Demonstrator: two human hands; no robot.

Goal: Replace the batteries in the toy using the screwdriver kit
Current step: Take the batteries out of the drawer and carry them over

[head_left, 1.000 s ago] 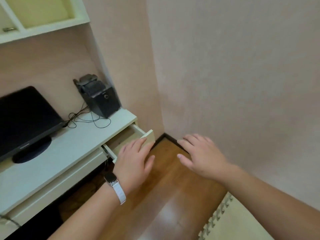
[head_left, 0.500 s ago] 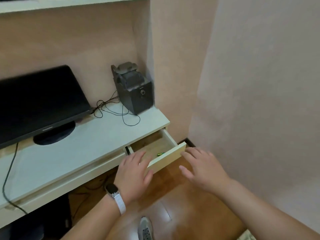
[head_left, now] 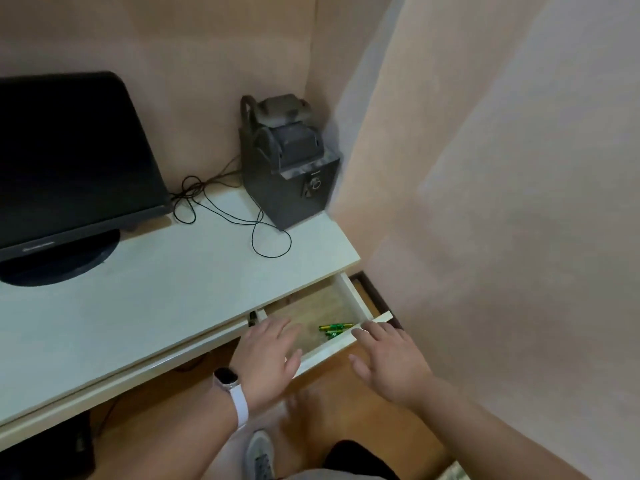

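Note:
A small drawer point(head_left: 356, 303) stands pulled out at the right end of a white desk point(head_left: 166, 292). Green and gold batteries point(head_left: 335, 329) lie on its wooden bottom near the front panel. My left hand point(head_left: 268, 358), with a white-strapped watch on the wrist, lies flat over the drawer's left front corner, fingers straight. My right hand point(head_left: 388, 358) hovers at the right part of the front panel, fingers spread, fingertips at its top edge. No toy or screwdriver kit is in view.
A black monitor point(head_left: 65, 161) stands on the desk at the left. A dark speaker box point(head_left: 291, 168) with loose black cables point(head_left: 235, 216) sits in the back right corner. Pink walls close in at the right. Wooden floor point(head_left: 346, 410) and my shoe lie below.
The view has swung left and down toward the desk. The drawer stands further out and the batteries have come into sight. Both hands stay at its front.

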